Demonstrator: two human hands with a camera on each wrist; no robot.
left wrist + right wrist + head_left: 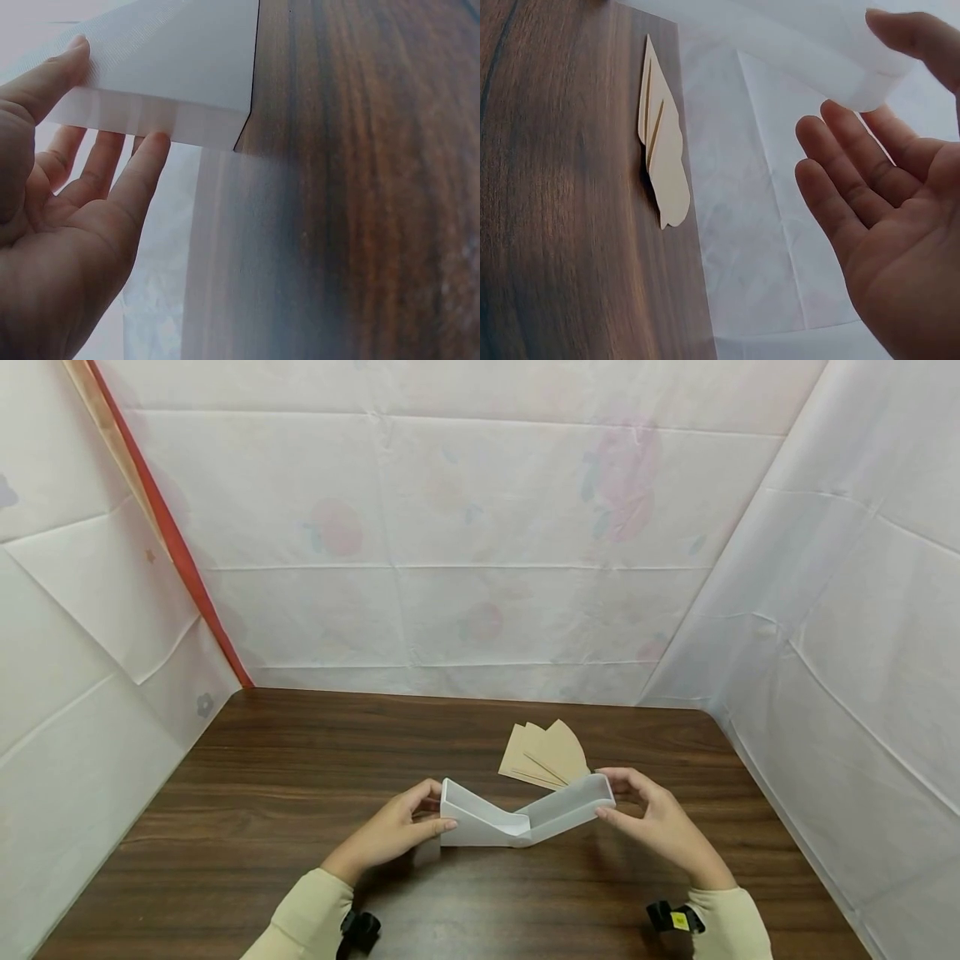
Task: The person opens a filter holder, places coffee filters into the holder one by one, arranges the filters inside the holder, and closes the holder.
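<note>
A white plastic holder (480,827) with two open-topped, trough-like halves meets in a shallow V at its middle. Its left half stands on the table, while the right half tilts upward. My left hand (397,831) holds the left end, thumb on the front face and fingers at the end wall. In the left wrist view, the thumb and fingertips touch the white holder (172,67). At the raised right end, my right hand (663,827) holds between thumb and fingers. The right wrist view shows that end of the holder (817,52) pale and partly washed out.
Just behind the holder's right half lies a small fanned stack of thin tan pieces (536,753). They rest on a dark wood-grain table (300,752). White printed sheeting (450,527) hangs at the back and both sides, with a red strip (176,543) on the left.
</note>
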